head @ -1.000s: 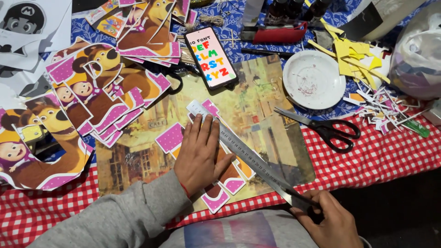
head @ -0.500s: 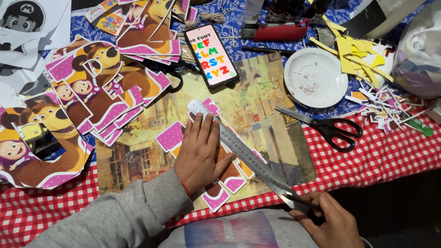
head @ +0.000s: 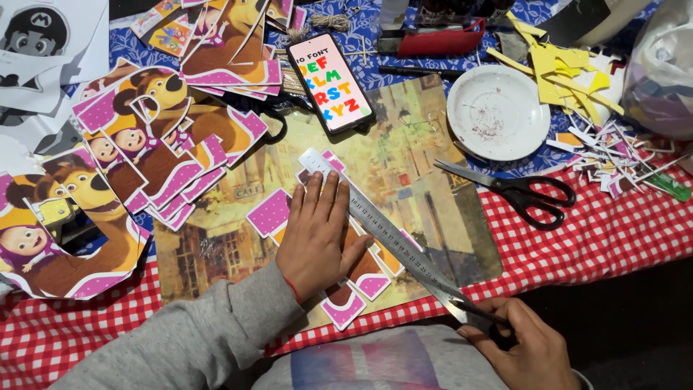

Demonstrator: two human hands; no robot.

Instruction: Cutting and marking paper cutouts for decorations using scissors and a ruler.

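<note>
Two hands at work on one worktop [head: 621,231] covered in red-checked cloth. Left hand [head: 317,235]: fingers spread flat, pressing down on one metal ruler [head: 390,238] and the pink-edged printed cutout [head: 361,278] beneath it; it grips nothing. Right hand [head: 516,347]: fingers curled closed around one thin dark cutting tool [head: 480,312], its tip at the ruler's near end. One picture-printed mat [head: 426,180] lies under ruler and cutout, the ruler running diagonally across it. One phone [head: 330,83], screen lit, at the mat's far edge. One white plate [head: 498,112] to the right. One pair of black-handled scissors [head: 516,189] just beside the plate. Cartoon bear cutouts [head: 144,137] heaped at left, too overlapped to count. Yellow paper scraps [head: 563,72] beyond the plate.
</note>
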